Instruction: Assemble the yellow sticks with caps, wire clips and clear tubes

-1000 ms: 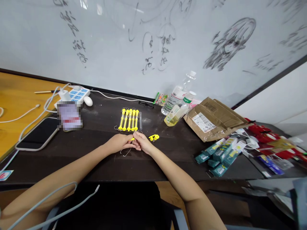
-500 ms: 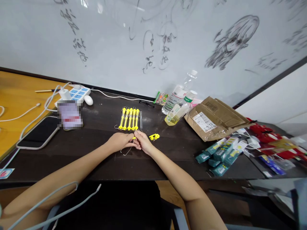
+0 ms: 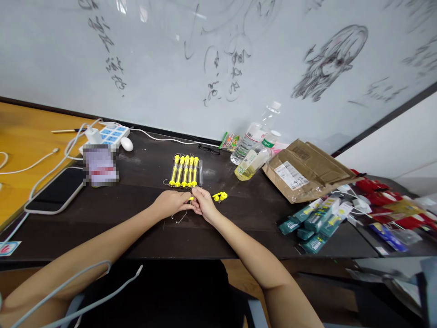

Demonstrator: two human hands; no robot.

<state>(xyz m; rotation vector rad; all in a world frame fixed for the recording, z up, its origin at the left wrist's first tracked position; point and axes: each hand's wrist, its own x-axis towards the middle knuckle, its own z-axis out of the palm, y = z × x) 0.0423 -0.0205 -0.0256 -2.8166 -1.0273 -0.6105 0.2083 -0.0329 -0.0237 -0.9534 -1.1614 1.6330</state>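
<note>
Nearest, toward 7 o'clock of the joined fingers, a bent wire [image 3: 178, 222] shows; the left hand [image 3: 172, 202] pinches a small yellow piece [image 3: 191, 199]; the right hand [image 3: 205, 204] meets it, though I cannot tell what its fingers grip; loose yellow parts [image 3: 220, 196] lie at 3 o'clock; five yellow-ended tubes [image 3: 185, 171] lie at 12, a clear tube [image 3: 200, 173] just beside; farther, at 2, two bottles [image 3: 251, 161].
</note>
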